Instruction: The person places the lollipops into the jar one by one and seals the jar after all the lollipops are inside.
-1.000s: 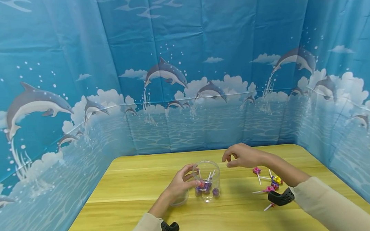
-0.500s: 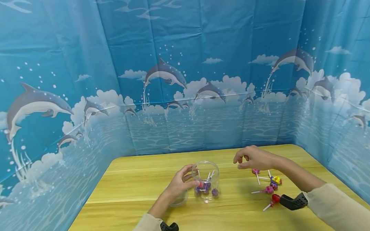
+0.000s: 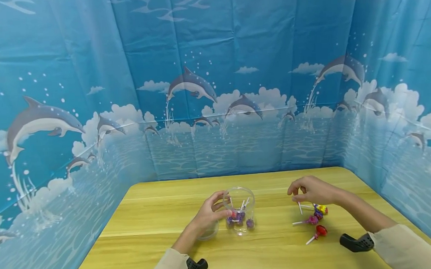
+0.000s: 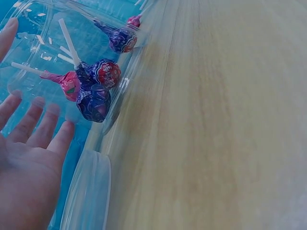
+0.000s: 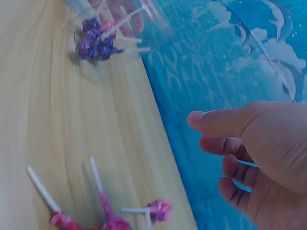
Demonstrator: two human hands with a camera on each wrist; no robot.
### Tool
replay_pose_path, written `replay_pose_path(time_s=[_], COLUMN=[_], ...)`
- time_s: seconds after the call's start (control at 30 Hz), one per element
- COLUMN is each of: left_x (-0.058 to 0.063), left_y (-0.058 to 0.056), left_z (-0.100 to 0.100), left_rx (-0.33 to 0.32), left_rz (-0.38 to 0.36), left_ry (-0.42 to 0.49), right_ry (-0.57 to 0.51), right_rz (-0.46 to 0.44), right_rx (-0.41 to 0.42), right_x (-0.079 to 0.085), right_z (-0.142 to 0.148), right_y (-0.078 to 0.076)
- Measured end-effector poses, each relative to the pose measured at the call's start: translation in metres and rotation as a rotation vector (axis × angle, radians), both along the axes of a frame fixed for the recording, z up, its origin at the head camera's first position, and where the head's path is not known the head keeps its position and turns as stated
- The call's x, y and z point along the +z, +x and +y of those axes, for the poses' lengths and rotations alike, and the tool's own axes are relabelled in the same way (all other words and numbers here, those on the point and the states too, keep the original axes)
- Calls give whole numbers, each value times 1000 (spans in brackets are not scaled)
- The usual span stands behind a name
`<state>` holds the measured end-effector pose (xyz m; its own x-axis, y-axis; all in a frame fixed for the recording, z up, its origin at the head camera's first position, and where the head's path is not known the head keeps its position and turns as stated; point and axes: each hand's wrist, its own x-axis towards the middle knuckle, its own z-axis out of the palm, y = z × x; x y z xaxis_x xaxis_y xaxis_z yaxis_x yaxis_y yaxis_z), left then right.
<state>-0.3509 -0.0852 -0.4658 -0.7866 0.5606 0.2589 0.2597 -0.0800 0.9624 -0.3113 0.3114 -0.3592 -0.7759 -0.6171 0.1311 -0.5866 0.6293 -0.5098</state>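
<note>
My left hand (image 3: 207, 213) holds the side of a clear plastic jar (image 3: 253, 208), its fingers and thumb spread around the wall. Inside the jar lie several wrapped lollipops (image 4: 93, 103), purple and pink, some with white sticks pointing up. Over the right side of the table hovers my right hand (image 3: 312, 189), fingers loosely curled and nothing between them. Below and near it lie loose lollipops: a red one (image 3: 321, 230), a pink one (image 3: 312, 219), a yellow one (image 3: 323, 209) touching a purple one (image 3: 318, 215). Another pink lollipop (image 5: 159, 210) has its head hidden by the right hand in the head view.
A round clear lid (image 3: 209, 232) lies on the table beside the jar, partly under the left forearm. The yellow wood-grain table (image 3: 150, 217) meets a blue dolphin-print curtain (image 3: 216, 146) at the back and sides.
My right hand has moved right and lower, away from the jar and over the loose lollipops. The red lollipop has come out from behind the right wrist. My left hand stays on the jar.
</note>
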Motion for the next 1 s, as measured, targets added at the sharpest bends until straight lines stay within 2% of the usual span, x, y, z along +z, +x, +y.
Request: replay_pose_path(time_s=[0.2,0.5,0.63,1.0], left_x=[0,-1,0,-2], left_y=[-1,-1,0,-2], left_z=[0,0,0,0], left_rx=[-3,4,8,-4], left_rz=[9,-4,-5,14], left_ry=[-3,-11,-13,1], right_ry=[-32,-37,-48,-106], right_rz=[2,-27,-27,-62], right_rx=[-46,-196,-238,-345], right_x=[-17,-37,-43,-64], right_z=[19,49,60,76], right_y=[-3,-7,-8,-17])
